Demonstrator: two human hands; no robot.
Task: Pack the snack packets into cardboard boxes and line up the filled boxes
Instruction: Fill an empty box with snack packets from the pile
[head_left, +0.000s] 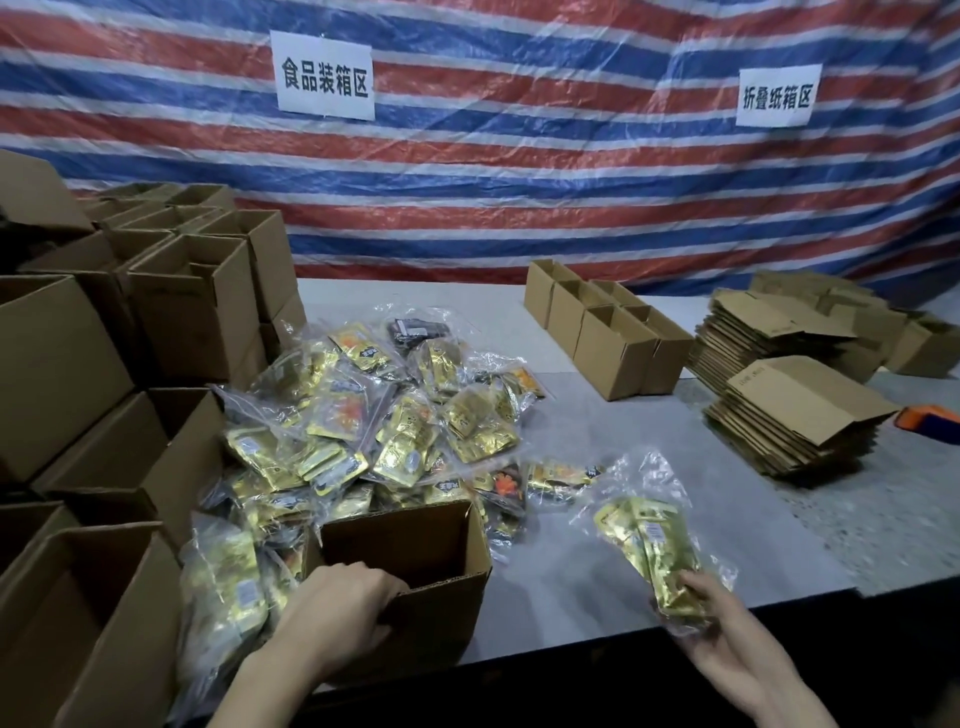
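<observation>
1. The left hand (343, 608) grips the box (447, 608) by its near rim, fingers curled over the edge into the opening.
2. The box stands open at the front edge of the table (623, 545), flaps up; its inside is dark, and I cannot tell what it holds.
3. The right hand (727, 639) holds a bag (649, 551) by its lower end, fingers curled round it. The bag is clear plastic with gold packets inside, raised above the table to the right of the box and apart from it.
4. The pile (374, 415) of such bags (mostly gold, a few dark ones) lies behind the box and to its left, touching the box's far wall.
5. A stack (197, 312) of open brown boxes rises along the left side, right against the pile.
6. Small boxes (613, 332) stand in a tight cluster at the back of the table, well apart from the pile.
7. Flats (795, 410) of folded cardboard lie in heaps at the right, with an orange tool (930, 421) just beside them.
8. A striped tarp (519, 182) hangs behind, bearing two white signs (324, 75).
</observation>
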